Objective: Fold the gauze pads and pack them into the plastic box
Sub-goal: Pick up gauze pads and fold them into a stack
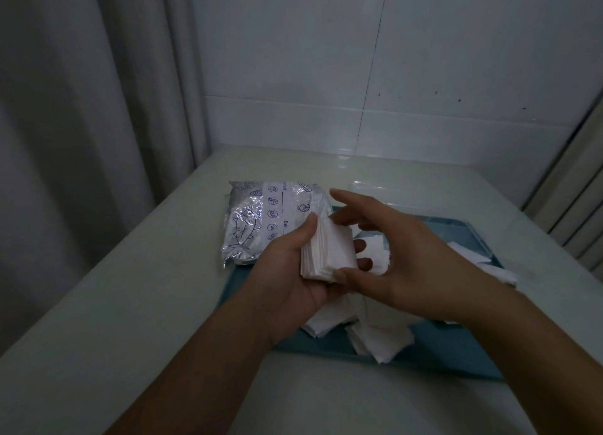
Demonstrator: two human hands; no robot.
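Observation:
My left hand [290, 271] grips a thick stack of white folded gauze pads [329, 253] from below, thumb on its left edge, above a blue tray [456, 346]. My right hand [401, 255] hovers over the stack; its thumb touches the stack's near right corner and its fingers are spread above the top. Loose gauze pads [378, 338] lie scattered on the tray under my hands and at its right side [489, 264]. A clear plastic box [368, 189] stands behind the tray, partly hidden by my right hand.
A silvery printed zip bag [261, 222] lies on the white table [130, 304], overlapping the tray's far left corner. A tiled wall rises behind the table, a curtain hangs at the left, and a frame stands at the right edge.

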